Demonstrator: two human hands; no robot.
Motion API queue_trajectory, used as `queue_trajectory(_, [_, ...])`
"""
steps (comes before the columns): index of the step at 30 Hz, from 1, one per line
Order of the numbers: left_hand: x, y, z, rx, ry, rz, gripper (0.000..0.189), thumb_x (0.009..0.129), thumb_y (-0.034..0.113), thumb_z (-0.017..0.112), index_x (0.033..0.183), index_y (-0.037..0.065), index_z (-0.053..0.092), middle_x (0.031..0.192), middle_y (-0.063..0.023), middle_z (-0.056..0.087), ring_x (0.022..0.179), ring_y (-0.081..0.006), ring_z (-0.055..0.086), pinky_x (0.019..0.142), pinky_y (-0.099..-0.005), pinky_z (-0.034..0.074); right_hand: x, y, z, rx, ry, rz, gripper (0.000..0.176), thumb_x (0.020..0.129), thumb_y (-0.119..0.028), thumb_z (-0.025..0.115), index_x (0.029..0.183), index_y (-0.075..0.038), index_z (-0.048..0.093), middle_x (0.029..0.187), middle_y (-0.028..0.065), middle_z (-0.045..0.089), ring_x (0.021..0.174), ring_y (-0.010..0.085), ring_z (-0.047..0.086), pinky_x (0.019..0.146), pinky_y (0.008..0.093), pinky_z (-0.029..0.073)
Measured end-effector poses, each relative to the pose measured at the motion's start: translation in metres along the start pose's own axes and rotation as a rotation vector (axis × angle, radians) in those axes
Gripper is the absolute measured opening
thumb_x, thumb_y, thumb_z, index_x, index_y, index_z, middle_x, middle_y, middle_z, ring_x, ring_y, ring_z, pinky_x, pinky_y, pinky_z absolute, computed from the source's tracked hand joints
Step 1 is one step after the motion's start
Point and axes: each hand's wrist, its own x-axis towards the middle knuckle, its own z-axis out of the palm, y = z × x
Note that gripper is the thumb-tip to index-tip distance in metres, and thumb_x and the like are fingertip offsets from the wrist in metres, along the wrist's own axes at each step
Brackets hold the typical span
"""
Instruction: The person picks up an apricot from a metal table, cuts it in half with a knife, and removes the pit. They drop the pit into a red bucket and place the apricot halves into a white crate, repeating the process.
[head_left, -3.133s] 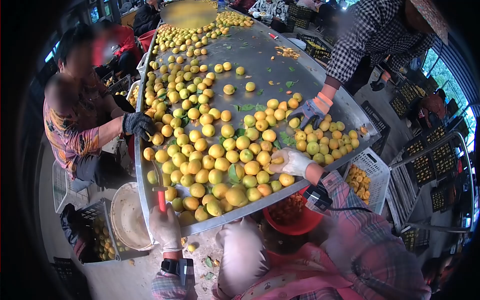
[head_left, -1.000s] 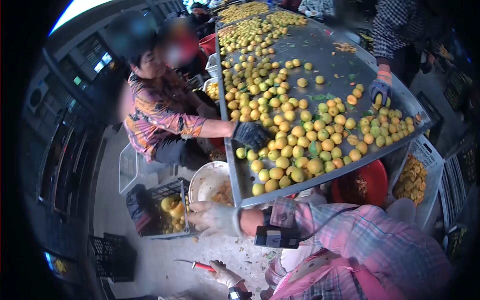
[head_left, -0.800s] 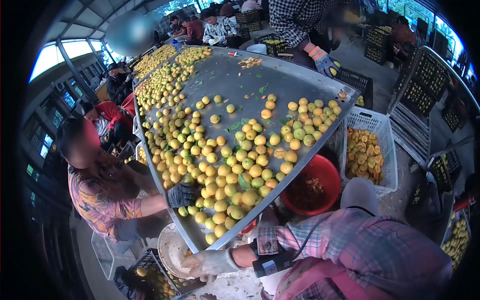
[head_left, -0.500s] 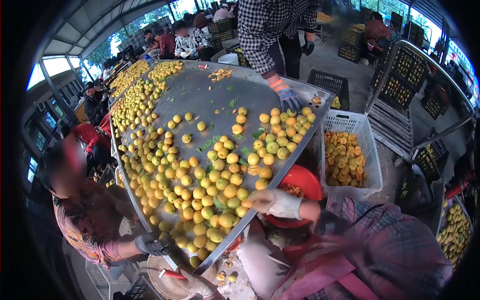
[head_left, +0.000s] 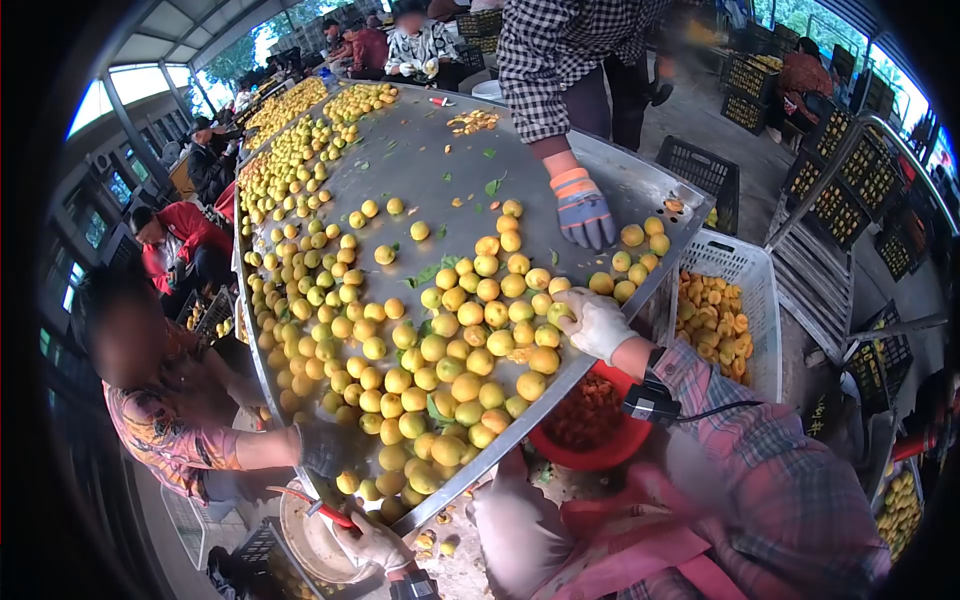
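My left hand (head_left: 372, 545), in a pale glove, grips a red-handled tool (head_left: 332, 514) with a thin curved metal end, near the table's lower corner. My right hand (head_left: 598, 326), in a white glove, reaches over the metal table's near edge. Its fingers are curled at an apricot (head_left: 557, 313), partly hidden by the glove. Many loose yellow-orange apricots (head_left: 468, 387) cover the near part of the metal table (head_left: 400, 160). Below my right forearm stands a red basin (head_left: 590, 455) with reddish-brown bits in it.
A white crate (head_left: 768, 320) of split apricots stands to the right. Across the table, a co-worker's striped glove (head_left: 585, 212) rests on the surface. At left, another person's dark glove (head_left: 325, 448) is over the apricots. A pale bucket (head_left: 300, 545) sits beneath the corner.
My right hand has moved up and right along the table edge. The co-worker's striped glove is now apart from most of the apricots, which lie closer to my side. My left hand keeps the tool.
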Motion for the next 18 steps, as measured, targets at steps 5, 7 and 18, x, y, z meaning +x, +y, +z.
queue_trajectory(5, [-0.001, 0.002, 0.003, 0.033, -0.030, 0.029, 0.034, 0.097, 0.008, 0.051, 0.127, -0.007, 0.044, 0.115, -0.0167, 0.061, 0.104, -0.0216, 0.059, 0.094, -0.0323, 0.046, 0.023, -0.005, 0.015, -0.081, -0.029, -0.064, 0.036, 0.083, -0.022, 0.060, 0.116, -0.009, 0.058, 0.105, 0.0148, 0.063, 0.097, 0.0349, 0.061, 0.083, 0.0461, 0.048])
queue_trajectory(7, [-0.001, 0.002, 0.004, -0.004, -0.033, 0.017, 0.035, 0.097, 0.008, 0.052, 0.128, -0.007, 0.044, 0.116, -0.0166, 0.061, 0.104, -0.0213, 0.059, 0.094, -0.0322, 0.046, 0.035, -0.011, 0.020, -0.133, -0.037, -0.117, 0.035, 0.082, -0.022, 0.061, 0.114, -0.008, 0.059, 0.105, 0.0153, 0.063, 0.096, 0.0345, 0.062, 0.082, 0.0459, 0.049])
queue_trajectory(18, [-0.003, -0.002, -0.001, 0.684, 0.053, 0.216, 0.035, 0.095, 0.008, 0.055, 0.125, -0.009, 0.049, 0.111, -0.0153, 0.059, 0.097, -0.0219, 0.059, 0.092, -0.0332, 0.045, 0.046, -0.006, 0.053, -0.238, -0.188, 0.042, 0.034, 0.084, -0.039, 0.060, 0.105, -0.012, 0.060, 0.094, 0.0139, 0.067, 0.086, 0.0333, 0.066, 0.075, 0.0470, 0.050])
